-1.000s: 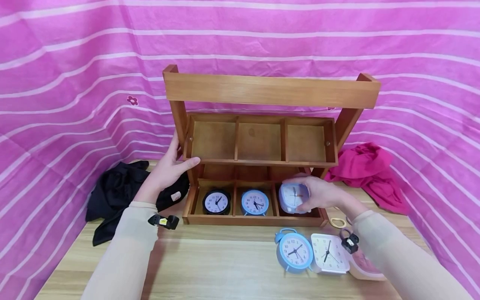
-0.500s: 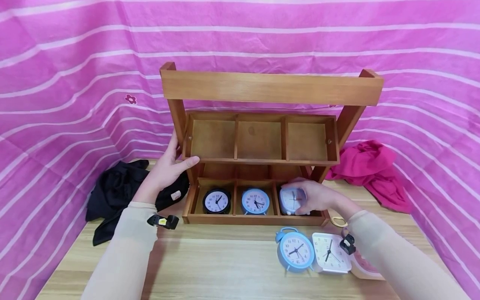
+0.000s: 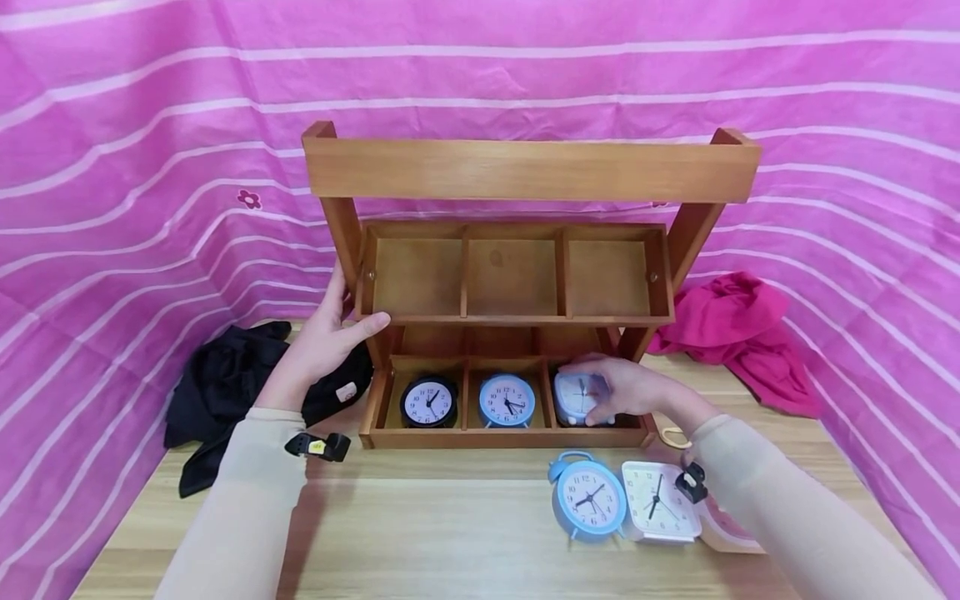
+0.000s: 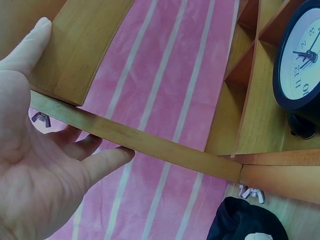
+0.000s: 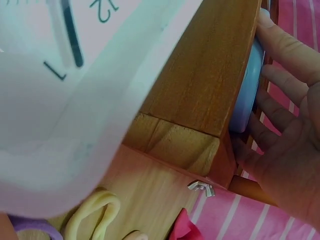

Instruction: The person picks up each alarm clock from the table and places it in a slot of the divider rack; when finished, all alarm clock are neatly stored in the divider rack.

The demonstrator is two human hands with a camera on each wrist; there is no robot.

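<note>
Pale blue clock [image 3: 573, 400]: stood at the right-hand end of the lower tray [image 3: 495, 439], across a divider [image 3: 550, 396] from the round blue clock [image 3: 507, 402]. Lay just left of the right hand [image 3: 626, 387], well apart from the left hand [image 3: 322, 340]. Was gripped by the right hand, thumb at the front, fingers over the top. Faced the tray's front edge; showed no evident long axis. Could not be confirmed as touching the tray floor. Gripped by the left hand: wooden rack [image 3: 532, 169], at the front left corner of the upper tray [image 3: 487, 320].
</note>
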